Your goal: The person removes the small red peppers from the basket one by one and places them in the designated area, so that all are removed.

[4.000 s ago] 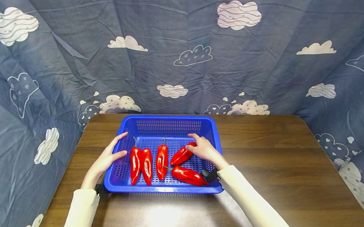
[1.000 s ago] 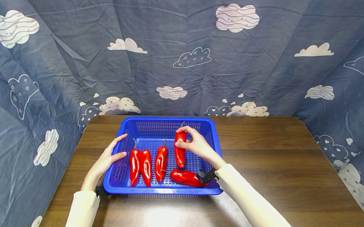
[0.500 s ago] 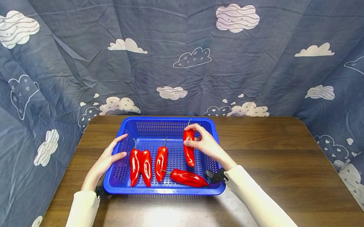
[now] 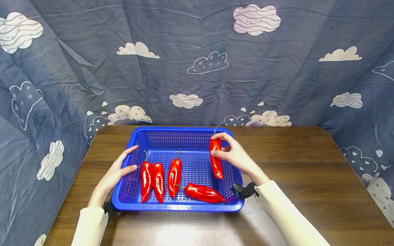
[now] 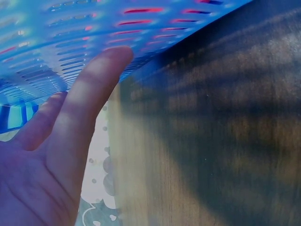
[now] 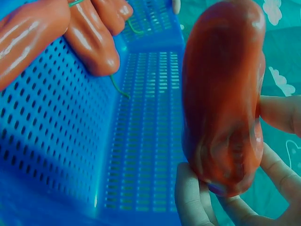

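Head view: in the right hand (image 4: 236, 156), a held pepper (image 4: 217, 168) is pinched between thumb and fingers, stem end toward the basket's far rim; it is by the right wall of the basket (image 4: 177, 207). Half a second earlier it was nearer the basket's middle, so the gap to the others has widened; judging by that, this one is now being handled apart from the rest. Inside the basket lie the leftmost pepper (image 4: 146, 181), its neighbour (image 4: 158, 181) close beside it, the middle pepper (image 4: 174, 177), and the crosswise pepper (image 4: 203, 193) along the near side. The left hand (image 4: 114, 172), fingers spread, is at the basket's left end. The left wrist view adds what the head view hides: that thumb outside the basket's slotted wall, red showing through the slots, though whether it presses there I cannot tell. The right wrist view alone shows fingers at the held pepper's lower end.
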Available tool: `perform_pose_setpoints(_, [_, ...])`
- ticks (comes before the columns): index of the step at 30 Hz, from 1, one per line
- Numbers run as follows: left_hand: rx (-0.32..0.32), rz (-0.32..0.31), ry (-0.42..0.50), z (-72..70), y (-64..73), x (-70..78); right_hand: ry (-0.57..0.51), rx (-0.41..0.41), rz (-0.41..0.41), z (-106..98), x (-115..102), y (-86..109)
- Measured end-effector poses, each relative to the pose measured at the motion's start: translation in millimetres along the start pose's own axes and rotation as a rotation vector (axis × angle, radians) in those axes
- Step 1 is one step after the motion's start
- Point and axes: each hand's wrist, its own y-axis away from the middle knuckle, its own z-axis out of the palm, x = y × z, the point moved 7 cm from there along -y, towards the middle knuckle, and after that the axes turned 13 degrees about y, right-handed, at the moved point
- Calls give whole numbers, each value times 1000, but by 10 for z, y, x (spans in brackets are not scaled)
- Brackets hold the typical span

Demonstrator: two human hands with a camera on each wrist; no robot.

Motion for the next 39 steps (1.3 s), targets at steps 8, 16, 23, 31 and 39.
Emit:
perform_pose_setpoints(8, [-2, 27, -5, 14, -1, 28, 12, 38, -6, -162, 63, 58])
perform_pose_setpoints(16, [-3, 19, 11, 18, 3, 30, -21, 50, 14, -298, 164, 89])
perform_pose_setpoints(23, [-10, 24, 23, -3, -8, -8, -27, 68, 16, -403, 262, 138])
perform_pose_setpoints(31, [-3, 8, 3, -7, -6, -18, -28, 94, 22, -519, 366, 192])
perform_pose_setpoints(39, [0, 18, -8, -1, -3, -2, -46, 107, 34, -580, 487, 223])
